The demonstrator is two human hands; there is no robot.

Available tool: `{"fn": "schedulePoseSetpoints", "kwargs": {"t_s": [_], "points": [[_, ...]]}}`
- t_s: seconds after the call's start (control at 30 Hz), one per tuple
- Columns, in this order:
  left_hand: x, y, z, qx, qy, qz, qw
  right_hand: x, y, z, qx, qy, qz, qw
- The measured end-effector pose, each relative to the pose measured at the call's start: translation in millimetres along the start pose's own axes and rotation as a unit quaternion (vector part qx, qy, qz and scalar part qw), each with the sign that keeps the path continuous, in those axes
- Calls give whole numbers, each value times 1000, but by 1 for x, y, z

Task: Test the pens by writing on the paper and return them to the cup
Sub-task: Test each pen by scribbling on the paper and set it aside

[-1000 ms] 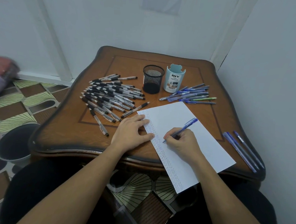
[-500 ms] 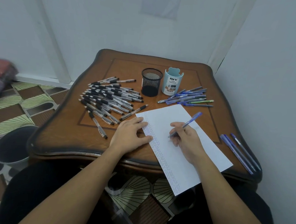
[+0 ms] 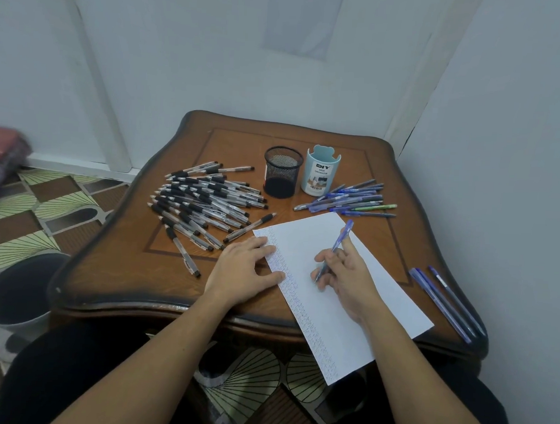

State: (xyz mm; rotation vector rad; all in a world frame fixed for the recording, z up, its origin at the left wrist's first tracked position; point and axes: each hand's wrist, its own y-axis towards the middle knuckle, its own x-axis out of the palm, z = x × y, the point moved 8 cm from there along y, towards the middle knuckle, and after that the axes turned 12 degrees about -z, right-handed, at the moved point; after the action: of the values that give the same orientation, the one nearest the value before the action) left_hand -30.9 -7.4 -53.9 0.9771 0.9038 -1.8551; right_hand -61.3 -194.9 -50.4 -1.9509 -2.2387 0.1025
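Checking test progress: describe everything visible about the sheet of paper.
The sheet of paper is white, lying flat and askew on the wooden table, its near corner overhanging the front edge. A column of blue scribbles runs down its left margin; the rest looks blank. The left hand presses its left edge; the right hand rests on it, holding a blue pen.

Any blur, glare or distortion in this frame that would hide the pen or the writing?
Head view: dim, bluish, even light, no glare; the wide angle bows the edges of the table; the blue pen in the right hand shows clearly; the rows of marks on the paper are too small to read; the left border is soft.
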Motion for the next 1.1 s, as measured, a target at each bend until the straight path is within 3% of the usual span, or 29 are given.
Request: {"fn": "schedulePoseSetpoints", "kwargs": {"t_s": [0.23, 0.57, 0.63, 0.7, 0.83, 1.1], "points": [[2, 1, -2, 4, -4, -3, 1000, -3, 3, 4, 42, -16, 10, 999], [1, -1, -1, 7, -11, 4, 1000, -29, -4, -6, 26, 173, 78, 982], [2, -1, -1, 7, -12, 1, 1000, -45, -10, -17, 28, 87, 102, 991], [2, -1, -1, 6, -15, -1, 1000, -68, -18, -30, 47, -109, 132, 984], [3, 0, -2, 8, -28, -1, 1000, -111, -45, -55, 64, -370, 181, 909], [3, 1, -3, 6, -30, 1, 1000, -179, -90, -47, 208, -528, 183, 803]]}}
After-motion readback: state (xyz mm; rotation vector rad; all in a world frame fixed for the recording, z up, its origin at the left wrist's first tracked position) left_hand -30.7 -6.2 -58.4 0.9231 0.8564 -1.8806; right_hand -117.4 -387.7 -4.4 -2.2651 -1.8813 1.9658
